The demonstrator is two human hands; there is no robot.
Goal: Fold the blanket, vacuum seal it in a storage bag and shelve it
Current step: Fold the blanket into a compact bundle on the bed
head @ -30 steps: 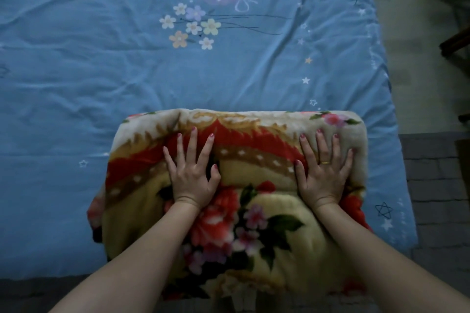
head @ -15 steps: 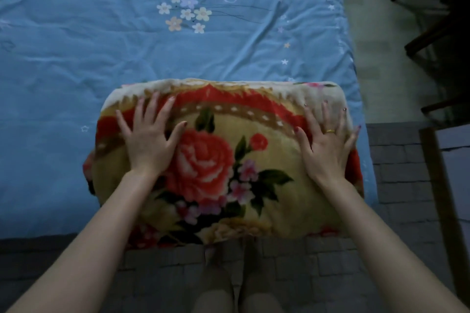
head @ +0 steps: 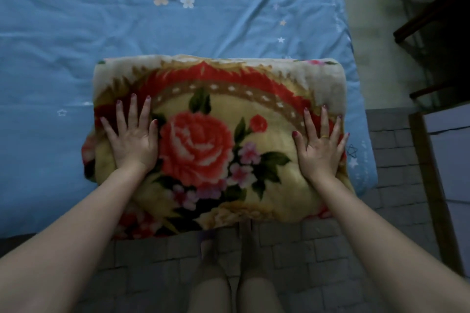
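A thick plush blanket (head: 216, 99), cream with a red border and a large red rose, lies folded into a bulky rectangle at the near edge of the bed. Its near side overhangs the bed edge above the floor. My left hand (head: 133, 138) presses flat on the blanket's left part, fingers straight and spread. My right hand (head: 321, 143), with a gold ring, presses flat on its right part near the right edge, fingers spread too. No storage bag is in view.
The bed is covered by a wrinkled blue sheet (head: 127, 33) with flower and star prints. Grey brick-patterned flooring (head: 396, 160) lies below and to the right. Dark wooden furniture legs (head: 419, 20) stand at the upper right; a wooden-edged panel (head: 429, 185) is at the right.
Both hands have slid outward across the blanket top, from near the middle towards its left and right sides, flattening it. The rose pattern now lies fully uncovered between them.
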